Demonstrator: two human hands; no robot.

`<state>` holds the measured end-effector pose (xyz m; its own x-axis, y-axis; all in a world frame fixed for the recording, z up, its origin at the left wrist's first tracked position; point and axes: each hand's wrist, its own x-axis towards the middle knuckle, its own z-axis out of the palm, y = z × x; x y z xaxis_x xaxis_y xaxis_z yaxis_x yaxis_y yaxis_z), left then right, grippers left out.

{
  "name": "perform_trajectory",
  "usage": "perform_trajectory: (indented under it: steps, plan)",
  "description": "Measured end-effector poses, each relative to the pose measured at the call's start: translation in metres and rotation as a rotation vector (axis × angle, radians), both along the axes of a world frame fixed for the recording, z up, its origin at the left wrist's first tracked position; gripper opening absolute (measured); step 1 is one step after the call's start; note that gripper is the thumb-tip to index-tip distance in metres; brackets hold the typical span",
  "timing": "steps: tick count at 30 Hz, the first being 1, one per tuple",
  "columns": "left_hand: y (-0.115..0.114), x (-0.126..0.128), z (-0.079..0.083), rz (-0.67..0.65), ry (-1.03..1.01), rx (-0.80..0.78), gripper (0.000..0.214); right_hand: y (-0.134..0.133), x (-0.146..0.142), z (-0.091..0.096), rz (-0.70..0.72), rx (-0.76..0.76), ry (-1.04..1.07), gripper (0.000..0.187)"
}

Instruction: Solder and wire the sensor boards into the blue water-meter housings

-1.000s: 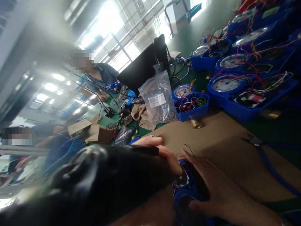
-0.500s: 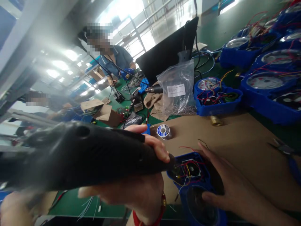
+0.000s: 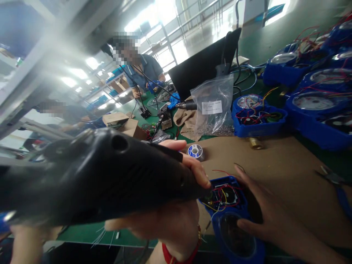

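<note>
My left hand (image 3: pixel 176 220), with a red bracelet at the wrist, is wrapped around a large black handheld power tool (image 3: pixel 132 179). The tool's thick end is close to the camera, and its narrow end reaches the open compartment of a blue water meter (image 3: pixel 233 223); the tip's contact is hidden. Red, yellow and white wires and a black round part show inside that compartment. At the meter's right side, my right hand (image 3: pixel 269 209) holds it, thumb over the round clear cover and fingers stretched along the housing's far corner.
Brown cardboard (image 3: pixel 286 176) lies under the meter. Beyond stand a solder spool (image 3: pixel 195 151), a plastic bag (image 3: pixel 211 106) and another meter (image 3: pixel 258 117). Several meters (image 3: pixel 316 102) crowd the right, near pliers (image 3: pixel 335 179). A co-worker (image 3: pixel 143 69) sits across; another person's blurred forearm (image 3: pixel 27 242) shows lower left.
The view has shifted slightly, so the bench items appear a little to the right. Both hands keep their holds, and the tool's narrow end stays at the meter.
</note>
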<state>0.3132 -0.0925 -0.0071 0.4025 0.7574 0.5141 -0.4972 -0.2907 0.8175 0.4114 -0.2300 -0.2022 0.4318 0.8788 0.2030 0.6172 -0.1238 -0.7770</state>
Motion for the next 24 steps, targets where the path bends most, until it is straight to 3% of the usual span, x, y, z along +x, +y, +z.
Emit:
perform_trajectory:
  steps: [7,11,15,19,24]
  plan:
    - [-0.007,0.01,-0.004,0.046,0.035,-0.05,0.08,0.0,0.0,0.001,0.006,0.005,0.025,0.103]
    - [-0.011,0.02,-0.015,-0.009,0.123,-0.108,0.08,0.001,-0.001,0.001,0.002,0.026,0.047,0.103]
    - [-0.012,0.022,-0.023,-0.033,0.176,-0.038,0.077,0.001,0.0,-0.002,0.012,0.018,0.035,0.108]
    - [-0.014,0.02,-0.026,-0.137,0.238,0.001,0.074,-0.001,0.001,0.001,0.032,0.039,0.014,0.108]
    - [-0.024,0.023,-0.025,-0.182,0.165,-0.137,0.071,-0.004,0.001,0.007,0.041,0.053,0.008,0.105]
